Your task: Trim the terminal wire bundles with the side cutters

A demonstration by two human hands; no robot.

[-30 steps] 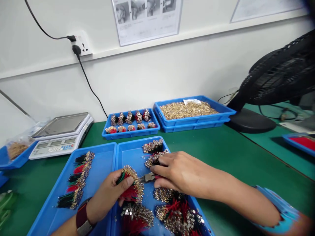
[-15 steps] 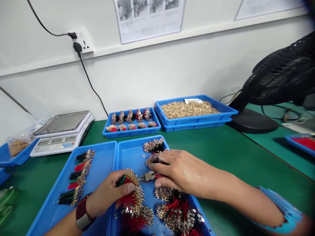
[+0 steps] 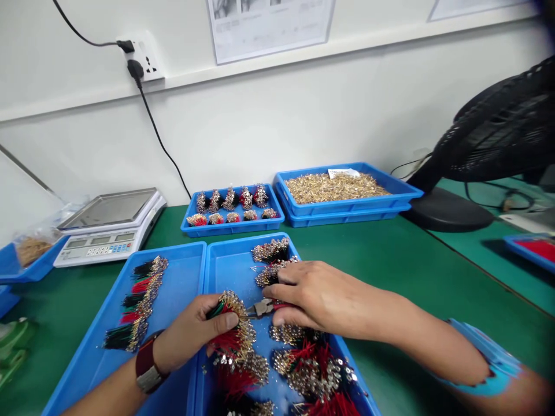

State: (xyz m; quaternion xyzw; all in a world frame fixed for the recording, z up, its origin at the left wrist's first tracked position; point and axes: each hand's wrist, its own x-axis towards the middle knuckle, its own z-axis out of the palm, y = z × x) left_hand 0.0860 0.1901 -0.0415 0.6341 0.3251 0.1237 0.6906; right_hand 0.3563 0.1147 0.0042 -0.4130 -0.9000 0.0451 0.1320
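My left hand (image 3: 203,326) is closed round a bundle of short red and green wires with metal terminals (image 3: 236,329), held over the right-hand blue tray (image 3: 225,263). Between the fingers of my right hand (image 3: 312,294) are pliers (image 3: 262,308) with a red handle, mostly hidden by the hand. The jaws point left and reach the terminal ends of the bundle; whether they grip one I cannot tell. More wire bundles (image 3: 271,251) lie in this tray, behind, under and in front of my hands.
A second blue tray (image 3: 176,297) on the left holds a row of wire bundles (image 3: 141,306). Behind stand a digital scale (image 3: 110,225), a small tray of bundles (image 3: 232,230) and stacked trays of loose brass-coloured terminals (image 3: 333,188). A black fan (image 3: 451,214) stands at right.
The camera view has shifted slightly. Both hands keep nearly the same place over the tray, with the plier jaws still at the bundle's terminals.
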